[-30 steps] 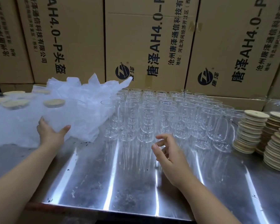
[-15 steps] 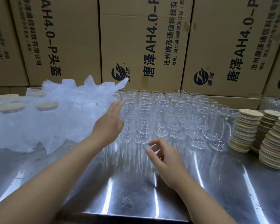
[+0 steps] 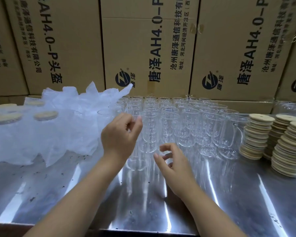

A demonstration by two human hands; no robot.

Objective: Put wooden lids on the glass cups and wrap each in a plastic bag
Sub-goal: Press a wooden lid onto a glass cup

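Note:
Several rows of clear glass cups [image 3: 186, 120] stand in the middle of the steel table [image 3: 67, 194]. My left hand [image 3: 120, 135] is at the front left corner of the rows, its fingers curled round a glass cup [image 3: 138, 161] there. Just to the right and nearer to me, my right hand [image 3: 173, 162] hovers above the table with loosely curled fingers and holds nothing. Stacks of round wooden lids [image 3: 256, 135] stand at the right. A heap of white plastic bags [image 3: 61, 134] lies at the left.
Lidded cups in plastic [image 3: 45, 115] stand at the far left behind the heap. Large printed cardboard boxes [image 3: 143, 48] wall off the back of the table. The table's front edge [image 3: 143, 230] runs close below my arms.
My left hand left the plastic heap, swung right to the front left glasses and curled its fingers there. My right hand stayed low in front of the rows.

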